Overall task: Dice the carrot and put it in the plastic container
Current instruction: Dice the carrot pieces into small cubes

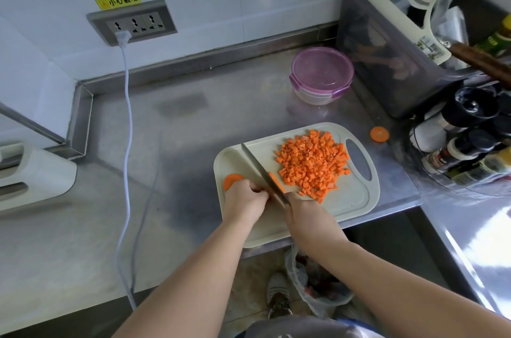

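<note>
A pale cutting board lies at the counter's front edge. On its right half sits a heap of diced carrot. My right hand grips the handle of a knife, whose blade runs up and to the left across the board. A carrot strip lies against the right side of the blade. My left hand has its fingers curled by the blade, seemingly holding a carrot piece that is mostly hidden. A carrot slice lies beyond my left hand. The lidded purple plastic container stands behind the board.
Another carrot slice lies on the steel counter right of the board. A dark bin of utensils and a rack of spice bottles crowd the right. A white cable crosses the counter from a wall socket. A white appliance sits left.
</note>
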Motion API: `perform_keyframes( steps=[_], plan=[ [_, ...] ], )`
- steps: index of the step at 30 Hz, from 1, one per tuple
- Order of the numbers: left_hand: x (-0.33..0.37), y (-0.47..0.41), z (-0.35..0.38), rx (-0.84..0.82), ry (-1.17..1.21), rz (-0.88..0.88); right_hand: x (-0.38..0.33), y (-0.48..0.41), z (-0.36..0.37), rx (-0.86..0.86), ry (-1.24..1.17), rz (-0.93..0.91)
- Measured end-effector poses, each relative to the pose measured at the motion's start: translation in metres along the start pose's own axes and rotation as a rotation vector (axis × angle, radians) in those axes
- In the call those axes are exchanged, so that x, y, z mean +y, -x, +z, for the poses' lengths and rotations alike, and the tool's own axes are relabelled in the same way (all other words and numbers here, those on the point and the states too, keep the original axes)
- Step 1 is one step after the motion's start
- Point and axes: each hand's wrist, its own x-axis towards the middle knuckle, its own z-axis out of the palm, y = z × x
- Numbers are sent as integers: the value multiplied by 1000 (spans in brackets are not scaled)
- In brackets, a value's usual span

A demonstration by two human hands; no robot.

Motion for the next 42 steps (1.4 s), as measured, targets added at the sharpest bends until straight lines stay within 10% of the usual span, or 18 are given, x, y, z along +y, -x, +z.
perform_keyframes(
  steps=[6,13,20,42],
  plan=[
    [2,5,-11,-26,38,26,12,10,-19,127,12,-224],
    [-3,0,-87,630,146,205,47,25,-21,260,375,-574],
    [-7,23,-41,-214,-609,687,61,16,-7,265,622,-771],
    [-8,8,-30,-186,-558,609,101,34,-44,253,527,-797]
  ],
)
